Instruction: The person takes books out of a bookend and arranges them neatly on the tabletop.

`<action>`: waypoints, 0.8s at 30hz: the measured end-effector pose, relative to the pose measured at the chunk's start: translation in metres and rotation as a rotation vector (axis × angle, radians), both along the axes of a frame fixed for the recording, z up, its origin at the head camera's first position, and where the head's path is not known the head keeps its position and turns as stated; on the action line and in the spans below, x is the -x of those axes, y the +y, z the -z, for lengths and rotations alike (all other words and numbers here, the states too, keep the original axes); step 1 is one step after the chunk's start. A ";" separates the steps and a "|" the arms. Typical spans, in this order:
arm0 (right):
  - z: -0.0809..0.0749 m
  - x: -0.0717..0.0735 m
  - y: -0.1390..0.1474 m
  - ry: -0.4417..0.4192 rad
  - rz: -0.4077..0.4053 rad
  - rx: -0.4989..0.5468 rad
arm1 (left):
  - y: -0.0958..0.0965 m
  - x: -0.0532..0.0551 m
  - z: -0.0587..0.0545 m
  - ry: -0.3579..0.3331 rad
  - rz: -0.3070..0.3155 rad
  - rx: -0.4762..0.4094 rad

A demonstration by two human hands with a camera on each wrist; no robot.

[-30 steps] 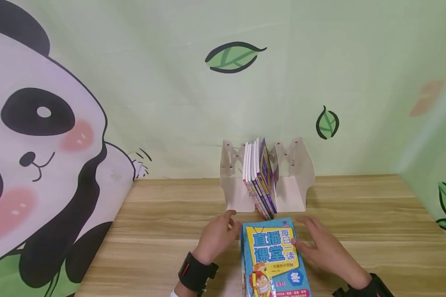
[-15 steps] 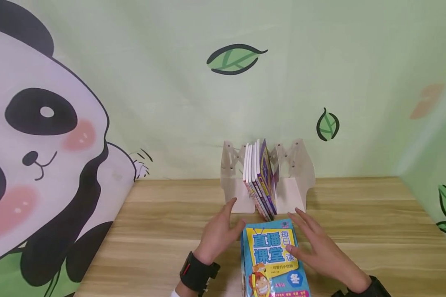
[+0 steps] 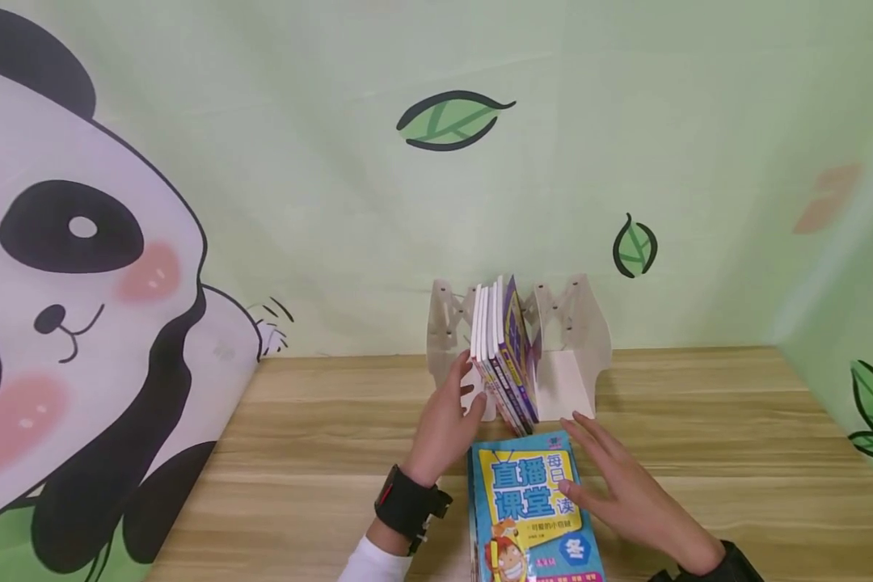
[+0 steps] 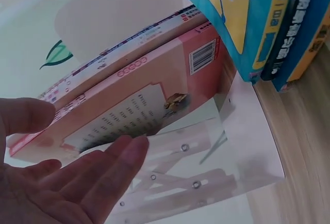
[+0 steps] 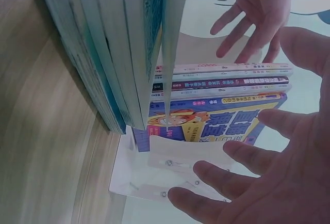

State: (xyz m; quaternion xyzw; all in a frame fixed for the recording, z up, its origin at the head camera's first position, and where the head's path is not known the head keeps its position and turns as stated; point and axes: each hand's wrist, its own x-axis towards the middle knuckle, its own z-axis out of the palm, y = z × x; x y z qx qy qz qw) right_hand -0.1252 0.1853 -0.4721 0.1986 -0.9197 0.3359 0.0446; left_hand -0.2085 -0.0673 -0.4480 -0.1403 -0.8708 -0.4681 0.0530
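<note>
Several thin books (image 3: 489, 323) stand leaning in a white expandable book rack (image 3: 571, 380). My left hand (image 3: 442, 428) is at the left side of these books, fingers extended and holding nothing. In the left wrist view those fingers lie beside the pink back cover (image 4: 198, 79) of the outermost book. A stack of blue-covered books (image 3: 578, 529) lies in front of the rack. My right hand (image 3: 629, 493) hovers by its upper right edge with fingers spread. A purple book (image 5: 232, 118) faces that hand in the right wrist view.
The rack stands on a wood-grain table (image 3: 706, 420) close to a green backdrop (image 3: 335, 202) printed with a panda and leaves. The rack's right section shows its bare white base. Black bands (image 3: 407, 501) circle both wrists.
My left hand has moved forward and slightly right, from beside the blue stack to the rack's books. My right hand has shifted slightly forward, its fingers more spread. The books have not moved.
</note>
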 end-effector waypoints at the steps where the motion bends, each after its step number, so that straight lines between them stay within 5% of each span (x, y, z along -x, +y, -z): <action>1: 0.000 0.000 0.000 0.000 0.000 -0.001 | 0.002 0.002 0.000 0.003 0.000 -0.016; 24: -0.001 0.001 0.002 -0.052 0.019 -0.007 | 0.019 0.014 0.005 0.119 -0.017 -0.035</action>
